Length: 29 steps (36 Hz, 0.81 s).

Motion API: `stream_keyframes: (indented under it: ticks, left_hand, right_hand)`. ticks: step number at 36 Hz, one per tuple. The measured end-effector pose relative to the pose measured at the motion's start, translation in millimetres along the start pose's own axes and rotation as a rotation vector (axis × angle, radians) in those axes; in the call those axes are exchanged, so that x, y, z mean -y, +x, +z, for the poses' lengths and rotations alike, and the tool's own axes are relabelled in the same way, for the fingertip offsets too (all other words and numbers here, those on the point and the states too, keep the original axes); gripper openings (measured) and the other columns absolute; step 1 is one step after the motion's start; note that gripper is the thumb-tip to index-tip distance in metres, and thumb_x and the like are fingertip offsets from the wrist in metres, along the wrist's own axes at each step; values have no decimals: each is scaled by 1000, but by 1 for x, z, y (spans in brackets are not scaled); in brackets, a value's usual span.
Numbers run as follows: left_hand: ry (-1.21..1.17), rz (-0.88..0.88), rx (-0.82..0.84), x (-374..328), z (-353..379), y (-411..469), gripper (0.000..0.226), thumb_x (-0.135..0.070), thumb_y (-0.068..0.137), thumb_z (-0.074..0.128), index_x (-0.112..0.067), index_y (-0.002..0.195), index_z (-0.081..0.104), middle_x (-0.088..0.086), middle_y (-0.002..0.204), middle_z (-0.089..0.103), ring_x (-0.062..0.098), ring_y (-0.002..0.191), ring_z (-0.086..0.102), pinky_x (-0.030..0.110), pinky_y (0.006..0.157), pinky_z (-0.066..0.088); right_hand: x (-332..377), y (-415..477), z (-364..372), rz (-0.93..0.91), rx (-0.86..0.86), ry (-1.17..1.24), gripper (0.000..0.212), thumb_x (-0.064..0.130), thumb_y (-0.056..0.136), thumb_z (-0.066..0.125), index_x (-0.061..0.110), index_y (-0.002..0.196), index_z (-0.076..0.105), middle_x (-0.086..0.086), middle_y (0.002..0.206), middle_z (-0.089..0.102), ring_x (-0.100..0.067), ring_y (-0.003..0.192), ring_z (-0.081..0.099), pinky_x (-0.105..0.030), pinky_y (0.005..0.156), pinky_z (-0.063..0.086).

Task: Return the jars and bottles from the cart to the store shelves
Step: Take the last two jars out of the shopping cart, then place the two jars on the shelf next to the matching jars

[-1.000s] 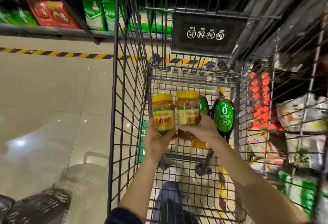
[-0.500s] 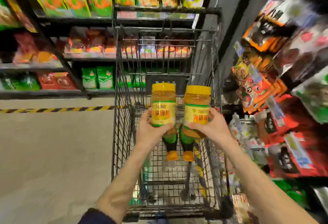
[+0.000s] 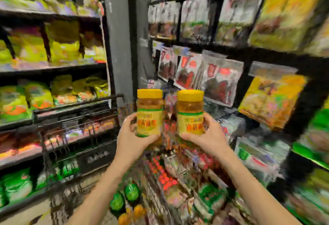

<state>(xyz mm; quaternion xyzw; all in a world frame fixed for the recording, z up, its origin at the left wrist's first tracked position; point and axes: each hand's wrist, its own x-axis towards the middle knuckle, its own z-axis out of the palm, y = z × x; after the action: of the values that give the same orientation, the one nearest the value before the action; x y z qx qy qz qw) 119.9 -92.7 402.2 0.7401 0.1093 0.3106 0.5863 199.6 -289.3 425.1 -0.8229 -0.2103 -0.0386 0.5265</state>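
Observation:
My left hand (image 3: 132, 136) grips a yellow-lidded jar (image 3: 149, 112) with a yellow label, held upright at chest height. My right hand (image 3: 204, 136) grips a second matching jar (image 3: 190, 112) just to the right of the first. Both jars are raised above the wire cart (image 3: 74, 132). Low in the cart lie two dark bottles with green labels (image 3: 131, 191) and orange caps. The view is blurred by motion.
Shelves of yellow and green bagged goods (image 3: 53, 46) fill the left. A grey pillar (image 3: 122, 37) stands behind the jars. To the right, black shelves hold hanging red packets (image 3: 199, 75) and yellow packs (image 3: 270, 100).
Both hands have lifted the two jars up out of the cart. My view has swung up and to the right, from the cart floor toward the right-hand shelves.

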Motion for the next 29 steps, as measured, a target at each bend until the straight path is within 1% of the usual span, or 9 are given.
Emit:
stream_keyframes:
  ticks: [2,5,8,13,15,18,20,23,29]
  left_hand:
    - [-53,57,84,-20,15,-5,74,-10,50,91,-33,103,45,-16,92,60,-14,70,62,17,75,53]
    - [-138,124,242,-56,44,-23,72,-34,36,85,-36,98,48,-19,94,62,-12,76,63,14,76,53]
    - [-193,187,402,-86,74,-51,75,-28,42,90,-35,103,47,-19,101,58,-15,85,60,12,79,50]
    - [-254,231,692,-128,129,-119,79,-19,58,88,-32,120,41,-3,117,60,14,106,61,35,91,51]
    - [-293,236,785,-144,151,-153,77,-20,58,87,-34,117,41,-5,115,60,12,104,61,33,89,51]
    - [-349,258,917,-167,179,-202,72,-18,60,87,-36,113,41,-11,107,59,1,95,60,19,78,49]
    - [-380,264,975,-180,196,-231,76,-17,60,87,-33,117,40,-12,107,59,3,97,60,23,80,50]
    - [-423,274,1105,-206,224,-290,78,-15,58,88,-31,119,41,-9,109,61,8,99,61,31,85,52]
    - [-493,268,1279,-251,269,-403,88,-16,58,88,-22,132,39,-1,119,59,12,105,60,30,88,50]
  right_hand:
    - [10,-21,-29,-11,-89,-23,58,21,55,89,27,101,54,16,86,64,17,72,58,-5,69,46]
    - [23,-67,-72,-8,-287,-86,57,22,55,89,26,101,54,22,84,61,16,72,56,-7,67,45]
    - [33,-120,-112,41,-446,-150,56,23,57,88,24,101,54,20,87,62,18,74,58,-2,68,44]
    - [47,-224,-172,147,-703,-287,76,45,51,86,21,116,56,5,108,67,-12,99,63,-40,88,53]
    - [53,-267,-193,203,-799,-323,72,40,52,87,21,114,56,5,107,66,-13,99,63,-42,88,53]
    - [58,-326,-222,284,-909,-375,64,40,53,87,23,107,56,5,103,67,-13,96,64,-42,87,53]
    - [61,-362,-239,320,-990,-395,68,45,51,86,23,108,57,4,104,68,-14,96,64,-43,87,53]
    - [69,-429,-268,363,-1118,-439,63,38,53,88,24,106,57,4,102,68,-14,95,65,-42,86,53]
    - [79,-545,-318,426,-1292,-553,65,35,54,89,23,109,58,8,99,68,-7,91,65,-37,84,54]
